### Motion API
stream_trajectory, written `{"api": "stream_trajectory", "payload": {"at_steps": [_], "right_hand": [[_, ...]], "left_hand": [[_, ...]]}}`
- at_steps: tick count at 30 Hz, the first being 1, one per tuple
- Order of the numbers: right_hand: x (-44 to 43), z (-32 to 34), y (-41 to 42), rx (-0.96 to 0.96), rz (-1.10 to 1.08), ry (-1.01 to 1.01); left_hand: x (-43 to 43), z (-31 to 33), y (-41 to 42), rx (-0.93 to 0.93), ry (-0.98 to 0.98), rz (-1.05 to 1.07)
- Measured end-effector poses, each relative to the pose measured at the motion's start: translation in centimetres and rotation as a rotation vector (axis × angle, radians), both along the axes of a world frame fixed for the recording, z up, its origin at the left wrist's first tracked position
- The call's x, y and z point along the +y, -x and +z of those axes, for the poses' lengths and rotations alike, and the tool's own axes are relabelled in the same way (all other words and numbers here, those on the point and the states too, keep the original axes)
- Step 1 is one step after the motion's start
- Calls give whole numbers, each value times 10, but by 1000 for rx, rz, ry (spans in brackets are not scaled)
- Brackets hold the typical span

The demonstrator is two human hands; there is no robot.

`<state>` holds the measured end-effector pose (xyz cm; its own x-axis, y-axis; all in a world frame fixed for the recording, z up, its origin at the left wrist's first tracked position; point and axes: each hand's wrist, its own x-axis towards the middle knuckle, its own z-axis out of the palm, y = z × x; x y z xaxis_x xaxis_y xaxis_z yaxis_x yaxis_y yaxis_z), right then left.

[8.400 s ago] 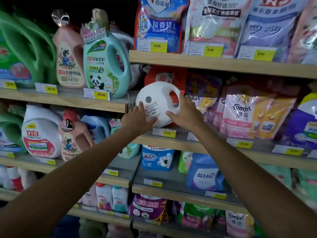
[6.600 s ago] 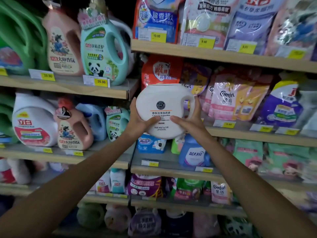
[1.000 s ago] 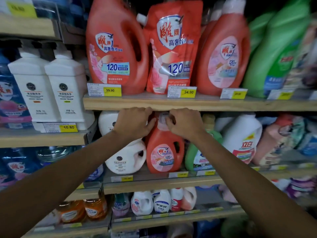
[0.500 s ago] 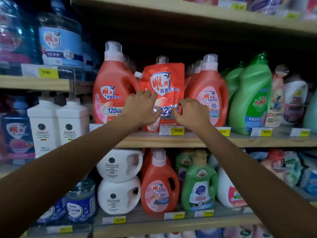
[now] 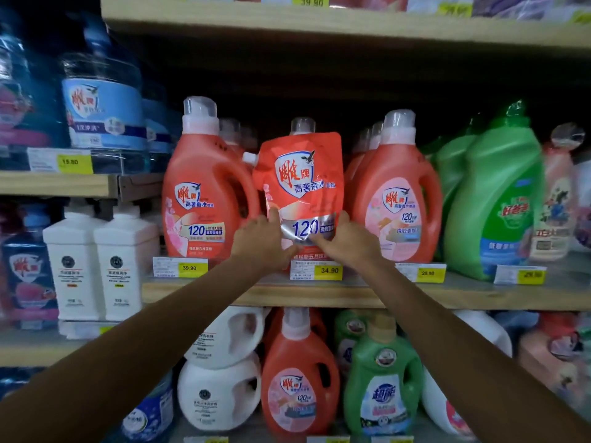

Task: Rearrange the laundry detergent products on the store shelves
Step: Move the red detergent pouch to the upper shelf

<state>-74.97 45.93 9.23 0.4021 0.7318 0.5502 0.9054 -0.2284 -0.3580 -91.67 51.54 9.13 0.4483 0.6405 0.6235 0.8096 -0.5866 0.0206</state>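
Red pouch [image 5: 300, 187] stood at shelf [image 5: 319, 294] front edge, wedged between two red jugs | lower sides were grasped by left hand [image 5: 263, 241] and right hand [image 5: 348, 241] | headroom was left above.

Illumination is dim and uneven. Light falls from the front onto the product faces; the recess beneath the upper shelf [image 5: 319, 24] is in deep shadow. The silver band on the red refill pouch [image 5: 299, 190] shows mild glare. The centre is reasonably sharp. Edge regions are soft and smeared, notably the blue bottles [image 5: 99, 103] at left and the pink bottle [image 5: 558, 199] at right. Wide-angle distortion bows the shelf lines.
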Motion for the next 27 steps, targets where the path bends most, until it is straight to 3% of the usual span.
{"api": "stream_trajectory", "payload": {"at_steps": [7, 11, 15, 18, 21, 27], "right_hand": [[25, -6, -13, 262, 183, 35], [30, -10, -20, 267, 208, 0], [32, -12, -24, 285, 270, -29], [33, -11, -26, 268, 352, 89], [31, -10, -28, 322, 439, 202], [22, -10, -32, 334, 400, 111]], "left_hand": [[5, -1, -21, -242, 195, -37], [6, -9, -29, -470, 320, -115], [14, -6, -35, -441, 398, -123], [12, -9, -43, -330, 400, -41], [16, -7, -40, -263, 475, -92], [12, -11, -35, -409, 443, -132]]}}
